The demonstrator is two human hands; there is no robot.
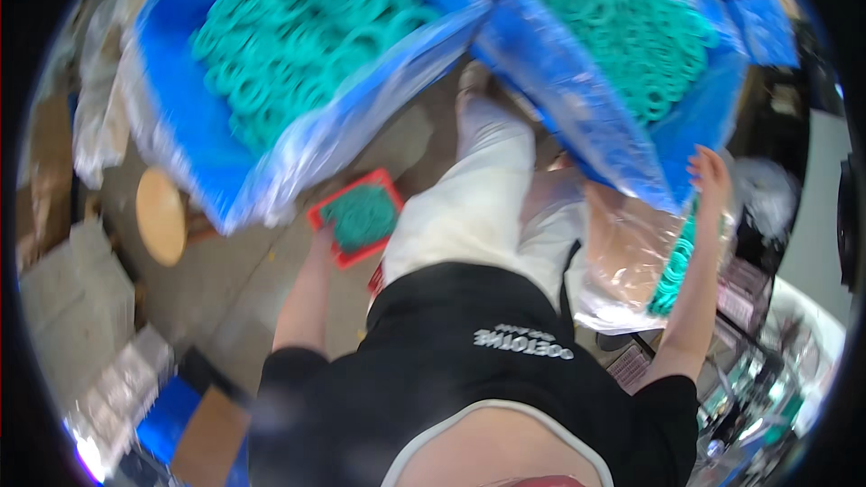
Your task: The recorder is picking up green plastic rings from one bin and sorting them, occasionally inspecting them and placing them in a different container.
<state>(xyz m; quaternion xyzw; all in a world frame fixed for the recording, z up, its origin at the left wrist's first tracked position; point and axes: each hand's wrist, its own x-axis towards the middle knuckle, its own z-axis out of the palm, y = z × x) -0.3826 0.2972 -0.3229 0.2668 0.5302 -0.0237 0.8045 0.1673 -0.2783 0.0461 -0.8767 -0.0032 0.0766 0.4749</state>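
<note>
A red plastic basket full of small teal rings hangs low by my left thigh, tilted a little. My left hand grips its left rim; the fingertips are partly hidden there. At the right, my right hand is raised beside the near right corner of a blue bin, fingers apart and nothing visible in them. That bin is heaped with teal rings. Below this hand, a clear plastic bag stands with more teal rings showing along its side.
A second, larger blue bin with a plastic liner holds teal rings at the upper left. A round wooden stool stands left of the basket. Stacked grey boxes and a brown carton lie at the lower left. Equipment crowds the lower right.
</note>
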